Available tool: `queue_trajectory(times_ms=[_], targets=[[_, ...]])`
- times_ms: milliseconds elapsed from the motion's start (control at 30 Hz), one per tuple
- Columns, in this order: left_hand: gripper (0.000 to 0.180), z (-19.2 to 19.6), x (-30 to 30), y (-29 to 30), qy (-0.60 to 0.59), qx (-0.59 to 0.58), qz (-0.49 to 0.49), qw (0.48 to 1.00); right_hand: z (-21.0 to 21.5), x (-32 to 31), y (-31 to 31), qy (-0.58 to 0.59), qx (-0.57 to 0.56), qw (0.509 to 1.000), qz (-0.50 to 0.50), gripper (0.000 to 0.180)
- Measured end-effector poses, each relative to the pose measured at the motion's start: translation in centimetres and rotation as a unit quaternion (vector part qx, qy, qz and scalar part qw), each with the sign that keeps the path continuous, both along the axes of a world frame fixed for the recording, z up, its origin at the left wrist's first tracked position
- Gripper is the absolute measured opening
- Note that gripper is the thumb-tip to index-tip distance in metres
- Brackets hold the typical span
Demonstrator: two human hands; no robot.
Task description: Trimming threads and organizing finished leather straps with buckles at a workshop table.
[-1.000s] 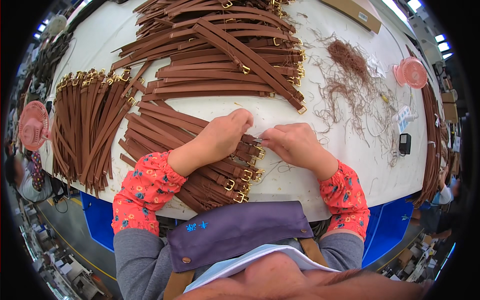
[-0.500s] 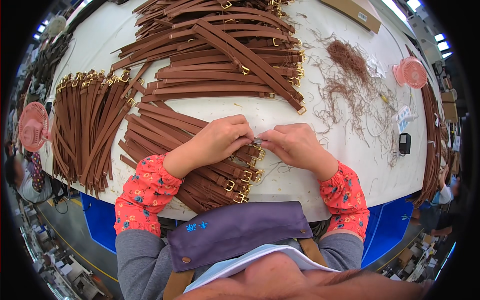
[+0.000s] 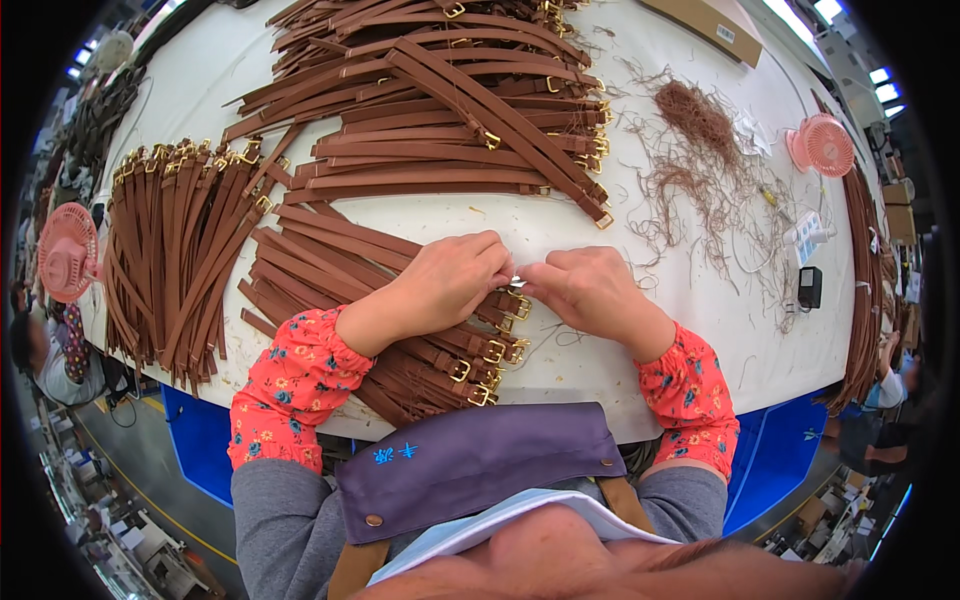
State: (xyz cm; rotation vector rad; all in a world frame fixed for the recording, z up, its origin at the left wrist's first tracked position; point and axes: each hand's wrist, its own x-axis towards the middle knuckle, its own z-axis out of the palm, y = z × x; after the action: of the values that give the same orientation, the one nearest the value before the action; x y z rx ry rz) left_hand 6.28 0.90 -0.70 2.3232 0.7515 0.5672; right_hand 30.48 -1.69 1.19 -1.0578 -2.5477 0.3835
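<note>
My left hand [image 3: 452,284] and my right hand [image 3: 588,294] meet over the buckle end of the near pile of brown straps [image 3: 335,268]. Both are closed, thumbs and fingertips pinched together. A small shiny silver piece [image 3: 517,282] shows between the fingertips, seemingly in the right hand's pinch; its kind is too small to tell. What the left fingers pinch is hidden behind them. Gold buckles [image 3: 494,352] on the straps cluster just below the hands. A loose thread [image 3: 545,335] curls on the table under my right hand.
More buckled brown straps [image 3: 420,180] are heaped at the far side, and another bundle [image 3: 170,260] lies at the left. Thread scraps [image 3: 700,120] litter the right of the white table [image 3: 690,300]. Pink fans [image 3: 826,145] stand at both sides; a black adapter [image 3: 810,288] lies right.
My left hand has shifted very slightly to the right, toward the right hand. The silver piece between the fingertips shows more brightly. The straps lie as before.
</note>
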Motion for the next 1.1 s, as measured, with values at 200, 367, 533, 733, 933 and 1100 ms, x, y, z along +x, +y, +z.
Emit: queue_trajectory(times_ms=[200,367,533,733,933,1100], targets=[[0.010,-0.5,0.0,0.1,-0.058,-0.016,0.071,0.996,-0.1,0.1,-0.1,-0.007,-0.015,1.000,-0.002,0.011],[0.015,1.4,-2.1,1.8,-0.093,-0.031,0.226,0.969,-0.2,0.2,0.2,0.050,-0.065,0.996,-0.020,0.012],[0.013,1.2,-2.9,1.1,-0.027,-0.110,0.021,0.993,0.5,-0.5,0.4,-0.017,-0.022,1.000,-0.003,0.011],[0.009,0.6,-2.3,0.5,-0.026,-0.087,0.030,0.995,0.3,-0.9,0.5,-0.020,-0.008,1.000,-0.001,0.011],[0.006,0.5,-1.8,0.3,-0.025,-0.019,0.021,0.999,0.2,-1.0,0.5,-0.022,0.000,1.000,-0.003,0.012],[0.009,0.3,-1.4,0.1,-0.004,0.043,0.012,0.999,0.2,-1.2,0.4,-0.021,-0.004,1.000,-0.009,0.013]])
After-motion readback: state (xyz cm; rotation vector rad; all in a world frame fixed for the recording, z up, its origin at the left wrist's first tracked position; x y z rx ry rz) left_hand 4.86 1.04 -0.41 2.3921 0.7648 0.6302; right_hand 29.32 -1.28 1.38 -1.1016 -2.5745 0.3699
